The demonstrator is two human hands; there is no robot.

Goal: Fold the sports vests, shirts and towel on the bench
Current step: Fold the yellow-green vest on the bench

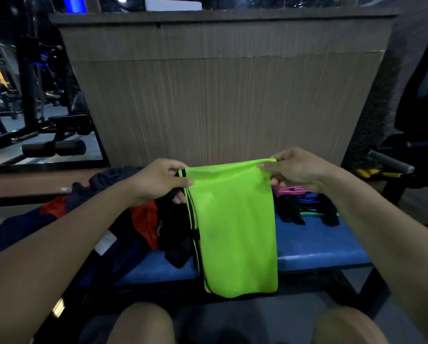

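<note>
Here, smooth green vest (pixel 235 227), folded oblong, pinched taut

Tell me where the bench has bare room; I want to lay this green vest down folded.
Bare blue bench shows right of the hanging green vest, in front of the gloves and bands. A smaller patch lies below the black garment. The left side is crowded with the clothes pile.

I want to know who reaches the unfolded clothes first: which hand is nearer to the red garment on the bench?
Left. The left hand holds the green vest just above the red garment; the right hand holds the vest's other top corner, farther away.
</note>
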